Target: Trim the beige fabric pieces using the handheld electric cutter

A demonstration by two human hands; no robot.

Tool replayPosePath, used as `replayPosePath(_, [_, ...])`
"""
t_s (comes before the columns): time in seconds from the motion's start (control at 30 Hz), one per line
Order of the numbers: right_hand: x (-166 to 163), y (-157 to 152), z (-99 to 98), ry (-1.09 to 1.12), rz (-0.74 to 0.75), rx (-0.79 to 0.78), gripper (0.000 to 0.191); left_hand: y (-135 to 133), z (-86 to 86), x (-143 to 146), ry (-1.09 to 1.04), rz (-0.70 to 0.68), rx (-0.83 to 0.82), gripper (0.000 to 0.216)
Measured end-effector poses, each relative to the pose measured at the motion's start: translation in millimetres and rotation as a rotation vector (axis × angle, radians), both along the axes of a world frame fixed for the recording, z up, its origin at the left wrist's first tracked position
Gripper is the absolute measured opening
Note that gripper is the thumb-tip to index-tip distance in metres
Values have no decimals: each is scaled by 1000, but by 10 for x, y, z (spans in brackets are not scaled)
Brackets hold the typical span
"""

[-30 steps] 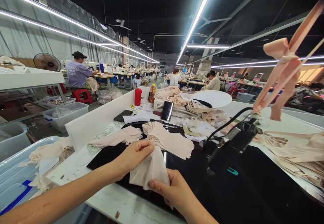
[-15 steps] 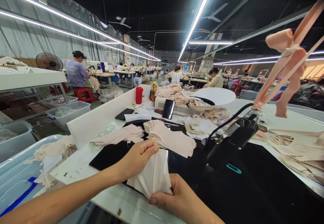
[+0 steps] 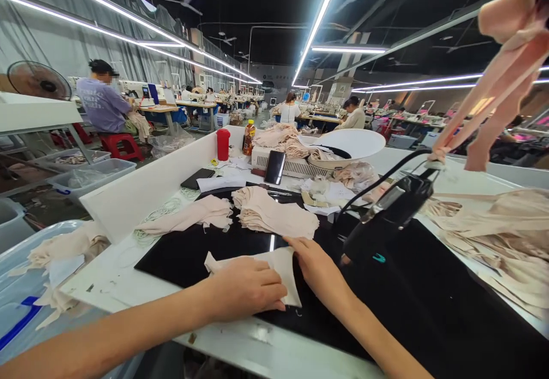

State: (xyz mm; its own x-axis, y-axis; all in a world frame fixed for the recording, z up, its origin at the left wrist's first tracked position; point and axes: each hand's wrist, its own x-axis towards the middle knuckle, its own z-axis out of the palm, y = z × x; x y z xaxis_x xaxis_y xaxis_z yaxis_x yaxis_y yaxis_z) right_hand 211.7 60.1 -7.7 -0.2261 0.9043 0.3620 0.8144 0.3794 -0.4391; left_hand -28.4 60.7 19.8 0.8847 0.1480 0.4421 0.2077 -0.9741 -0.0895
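Just below the centre of the frame, a pale cloth (image 3: 285, 262) lies on a glossy black board (image 3: 180, 259), partly hidden by the left hand (image 3: 244, 287). That hand rests palm down across the cloth, its fingers close together and bent over it; whether they grip it or only press, I cannot tell. To its right, the right hand (image 3: 317, 264) reaches to the cloth's upper right corner, fingertips touching there, its thumb hidden, so I cannot tell whether it pinches. The two hands stand apart, with part of the cloth showing between them. Just above, at the middle of the frame, lies a fanned stack (image 3: 277, 213) of similar pieces, and left of it a looser bundle (image 3: 193, 216) near pale strings (image 3: 165, 213). Right of centre, a black tool (image 3: 386, 213) stands tilted, a pink ribbon (image 3: 472, 110) running from its top toward the upper right. Farther back are a phone (image 3: 274, 167) leaning upright, a red cup (image 3: 222, 144) and a bottle (image 3: 249, 139). More fabric (image 3: 514, 224) lies at the right edge, while a blue bin (image 3: 26, 253) fills the lower left. At the upper left, a person (image 3: 103, 99) in purple sits on a red stool (image 3: 122, 146).
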Motion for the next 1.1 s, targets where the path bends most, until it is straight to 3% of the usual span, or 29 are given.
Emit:
replayPosePath(0.1, [65,-1,-63,-131,-52,89,64,-44,-201,40,18,33,-47,20])
replayPosePath(0.2, [68,-77,-34,-228,-55,158,69,-63,-273,31,29,31,-93,22])
replayPosePath(0.3, [25,-183,20,-321,11,195,73,-84,-276,5,50,20,-130,25])
replayPosePath(0.4, [-1,-231,30,-468,58,215,65,-115,-264,-15,45,20,-174,26])
replayPosePath(0.53, [33,-196,-6,-544,-18,234,53,-170,-238,-45,38,2,-228,25])
replayPosePath(0.7, [7,-297,56,-559,-52,277,54,-218,-190,-117,33,-46,-289,20])
replayPosePath(0.77, [8,-433,132,-517,-25,369,53,-223,-157,-152,36,-68,-312,17])
replayPosePath(0.9, [205,-730,316,-363,-40,711,45,-237,-75,-187,32,-80,-341,15])
replayPosePath(1.0, [423,-794,463,-164,-257,999,63,-274,-52,-142,11,-58,-321,12])
replayPosePath(1.07, [493,-725,567,89,-458,977,81,-302,-69,-75,10,-48,-290,10])
replayPosePath(1.1, [497,-664,619,246,-480,925,92,-313,-87,-36,18,-48,-272,9])
